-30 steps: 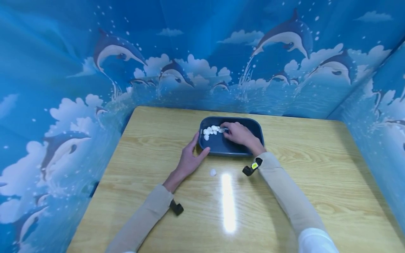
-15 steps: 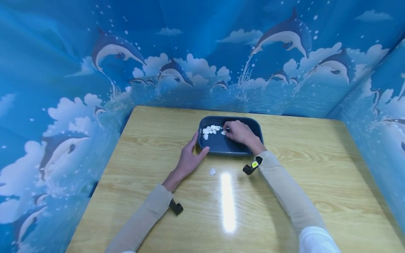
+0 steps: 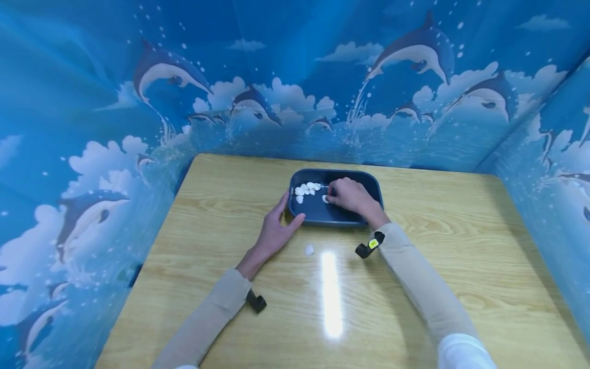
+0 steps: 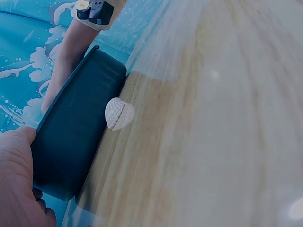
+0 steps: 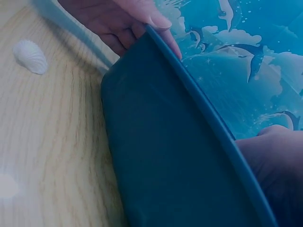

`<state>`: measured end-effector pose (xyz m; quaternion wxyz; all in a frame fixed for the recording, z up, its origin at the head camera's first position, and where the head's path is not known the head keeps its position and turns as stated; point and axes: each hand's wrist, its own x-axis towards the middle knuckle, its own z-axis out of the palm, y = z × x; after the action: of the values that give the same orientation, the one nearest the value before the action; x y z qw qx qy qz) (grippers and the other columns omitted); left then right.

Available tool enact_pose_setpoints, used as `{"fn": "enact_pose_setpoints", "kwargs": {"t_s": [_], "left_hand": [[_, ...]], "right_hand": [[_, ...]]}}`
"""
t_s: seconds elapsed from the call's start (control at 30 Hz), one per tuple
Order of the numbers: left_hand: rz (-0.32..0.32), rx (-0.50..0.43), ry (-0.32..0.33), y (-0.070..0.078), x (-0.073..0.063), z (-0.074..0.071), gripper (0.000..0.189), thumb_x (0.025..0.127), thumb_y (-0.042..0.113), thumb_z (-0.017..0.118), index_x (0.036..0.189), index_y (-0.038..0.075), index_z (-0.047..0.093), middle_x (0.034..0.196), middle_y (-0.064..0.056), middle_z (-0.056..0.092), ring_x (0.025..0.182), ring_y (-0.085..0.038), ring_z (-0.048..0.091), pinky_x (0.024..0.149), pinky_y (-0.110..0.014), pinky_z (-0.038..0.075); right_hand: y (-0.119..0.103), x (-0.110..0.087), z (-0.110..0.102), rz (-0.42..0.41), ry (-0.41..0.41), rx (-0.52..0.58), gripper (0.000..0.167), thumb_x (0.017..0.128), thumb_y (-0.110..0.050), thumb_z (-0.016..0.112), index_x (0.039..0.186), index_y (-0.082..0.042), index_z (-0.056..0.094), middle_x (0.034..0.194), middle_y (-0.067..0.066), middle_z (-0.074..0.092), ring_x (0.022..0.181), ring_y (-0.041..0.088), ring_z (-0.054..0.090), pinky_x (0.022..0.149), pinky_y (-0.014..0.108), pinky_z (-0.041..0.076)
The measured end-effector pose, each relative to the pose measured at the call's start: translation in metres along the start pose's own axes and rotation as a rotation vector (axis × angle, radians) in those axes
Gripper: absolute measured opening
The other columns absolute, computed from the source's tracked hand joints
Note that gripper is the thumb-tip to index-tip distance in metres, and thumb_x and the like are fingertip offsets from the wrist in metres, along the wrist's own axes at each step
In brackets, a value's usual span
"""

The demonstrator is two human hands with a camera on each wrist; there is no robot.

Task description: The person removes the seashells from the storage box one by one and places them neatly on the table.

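Observation:
A dark blue plastic basin (image 3: pixel 315 211) sits toward the back of the table. My right hand (image 3: pixel 349 196) reaches inside it and pinches a white seashell (image 3: pixel 325 199) at its fingertips, low over the basin floor. Several more white seashells (image 3: pixel 307 189) lie clustered in the basin's back left part. My left hand (image 3: pixel 275 233) holds the basin's left end, with the thumb (image 5: pixel 160 21) over the rim and the other fingers along the outside. The basin wall hides most of my right hand (image 5: pixel 272 156) in the right wrist view.
One ribbed white seashell (image 3: pixel 309 250) rests on the wooden table (image 3: pixel 221 220) in front of the basin. A bright light reflection lies just right of it. A blue dolphin-print curtain (image 3: pixel 295 133) hangs behind the table and along its sides.
My right fingertips have drawn the pinched seashell away from the cluster, toward the near side of the basin. My left hand has stayed at the basin's left end.

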<state>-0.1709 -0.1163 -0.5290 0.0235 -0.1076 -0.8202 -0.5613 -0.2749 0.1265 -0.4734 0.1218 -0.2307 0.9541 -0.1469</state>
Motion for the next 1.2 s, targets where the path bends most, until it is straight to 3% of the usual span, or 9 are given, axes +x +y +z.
{"fn": "enact_pose_setpoints", "kwargs": {"t_s": [0.17, 0.33, 0.43, 0.6, 0.83, 1.2], "left_hand": [[-0.009, 0.009, 0.003, -0.0002, -0.0012, 0.0001, 0.083, 0.102, 0.035, 0.07, 0.164, 0.003, 0.026, 0.17, -0.016, 0.027, 0.157, -0.022, 0.027, 0.127, -0.043, 0.027], [-0.008, 0.016, 0.008, -0.0003, -0.0014, 0.0001, 0.081, 0.102, 0.032, 0.07, 0.164, 0.002, 0.027, 0.17, -0.016, 0.028, 0.156, -0.023, 0.028, 0.127, -0.043, 0.028], [-0.004, 0.014, 0.009, 0.0002, -0.0014, -0.0001, 0.081, 0.102, 0.032, 0.07, 0.163, 0.002, 0.028, 0.17, -0.017, 0.028, 0.156, -0.023, 0.028, 0.127, -0.043, 0.028], [-0.005, 0.014, -0.001, 0.0002, -0.0014, -0.0006, 0.082, 0.102, 0.035, 0.069, 0.164, 0.003, 0.026, 0.17, -0.016, 0.027, 0.157, -0.023, 0.027, 0.127, -0.043, 0.028], [0.005, 0.009, 0.0, -0.002, -0.0004, -0.001, 0.081, 0.103, 0.033, 0.069, 0.164, 0.004, 0.025, 0.17, -0.017, 0.027, 0.157, -0.024, 0.027, 0.127, -0.043, 0.027], [0.007, 0.02, -0.002, -0.0024, 0.0012, -0.0006, 0.082, 0.103, 0.038, 0.068, 0.165, 0.004, 0.026, 0.17, -0.013, 0.027, 0.156, -0.021, 0.027, 0.127, -0.041, 0.027]], "right_hand": [[0.0006, -0.0044, -0.0022, -0.05, -0.005, 0.033, 0.022, 0.101, -0.021, 0.07, 0.121, -0.01, 0.072, 0.078, 0.002, 0.065, 0.065, 0.017, 0.055, 0.055, 0.032, 0.044], [0.003, -0.0067, -0.0018, -0.062, -0.082, 0.083, 0.034, 0.102, -0.016, 0.068, 0.136, -0.011, 0.068, 0.062, 0.003, 0.057, 0.054, 0.013, 0.047, 0.051, 0.028, 0.035], [0.0038, -0.0068, -0.0005, -0.059, -0.093, 0.086, 0.033, 0.102, -0.017, 0.069, 0.134, -0.01, 0.07, 0.065, 0.004, 0.062, 0.055, 0.012, 0.049, 0.052, 0.028, 0.037], [0.0027, -0.006, 0.0003, -0.055, -0.085, 0.061, 0.028, 0.1, -0.02, 0.072, 0.127, -0.011, 0.073, 0.087, 0.001, 0.071, 0.067, 0.014, 0.058, 0.058, 0.03, 0.045], [0.0, -0.0064, 0.0013, -0.059, -0.106, 0.055, 0.028, 0.099, -0.025, 0.072, 0.123, -0.01, 0.072, 0.071, 0.001, 0.061, 0.062, 0.016, 0.054, 0.054, 0.03, 0.041], [0.0028, -0.006, 0.0029, -0.074, -0.123, 0.087, 0.029, 0.098, -0.026, 0.074, 0.121, -0.009, 0.071, 0.065, 0.001, 0.056, 0.056, 0.016, 0.051, 0.05, 0.028, 0.038]]}}
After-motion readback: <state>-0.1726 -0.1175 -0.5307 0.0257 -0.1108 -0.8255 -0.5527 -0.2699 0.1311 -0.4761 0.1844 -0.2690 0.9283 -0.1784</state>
